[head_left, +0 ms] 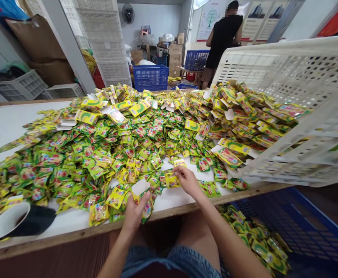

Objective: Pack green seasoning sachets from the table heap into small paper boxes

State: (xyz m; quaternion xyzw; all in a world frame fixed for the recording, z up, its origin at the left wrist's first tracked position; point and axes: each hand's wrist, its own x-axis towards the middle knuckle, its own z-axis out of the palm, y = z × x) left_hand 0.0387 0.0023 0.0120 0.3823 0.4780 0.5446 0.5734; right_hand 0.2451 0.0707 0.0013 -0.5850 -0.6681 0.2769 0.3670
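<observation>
A wide heap of small green and yellow sachets (pixel 105 150) covers the white table (pixel 9 123). My left hand (pixel 135 212) is closed on a small open card box (pixel 142 193) at the table's near edge. My right hand (pixel 187 180) pinches a yellow sachet (pixel 171 180) just right of the box, over the table top. Flat yellow card boxes (pixel 228 152) lie mixed into the heap.
A white plastic crate (pixel 302 100) lies tipped on its side at the right, spilling packets. A blue crate (pixel 308 227) with filled boxes sits below right. A cap (pixel 18 222) lies at the front left. A person in black stands at the back by blue crates (pixel 150 76).
</observation>
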